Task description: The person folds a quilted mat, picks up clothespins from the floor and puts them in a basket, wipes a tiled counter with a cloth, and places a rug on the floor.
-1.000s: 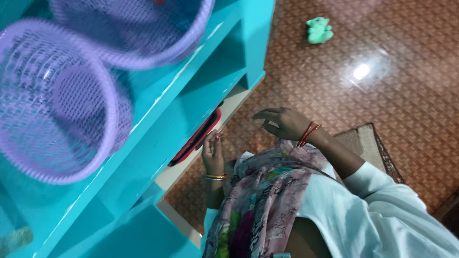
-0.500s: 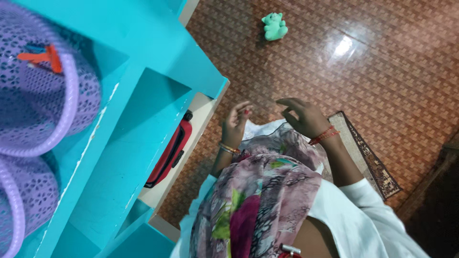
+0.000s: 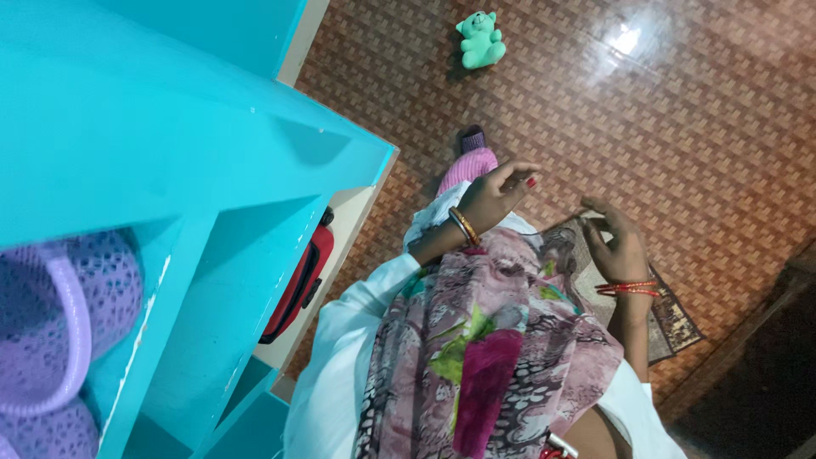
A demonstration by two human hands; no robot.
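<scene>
At the bottom centre of the frame a floral scarf [image 3: 484,357] is hanging over the person's white top. Just above it, the left hand [image 3: 493,194] is hovering mid-frame with its fingers [image 3: 520,174] loosely curled and apart, holding nothing. The right hand [image 3: 619,242] is hanging right of centre, its fingers slightly spread and empty, above a small mat [image 3: 671,319] on the floor. A pink slipper [image 3: 467,166] is showing just past the left hand. At left, a turquoise shelf [image 3: 170,170] is carrying purple mesh baskets [image 3: 59,331] and a red case [image 3: 297,285]. Farther off, at the top, a green toy bear [image 3: 478,39] is lying on the brown patterned floor [image 3: 697,127].
</scene>
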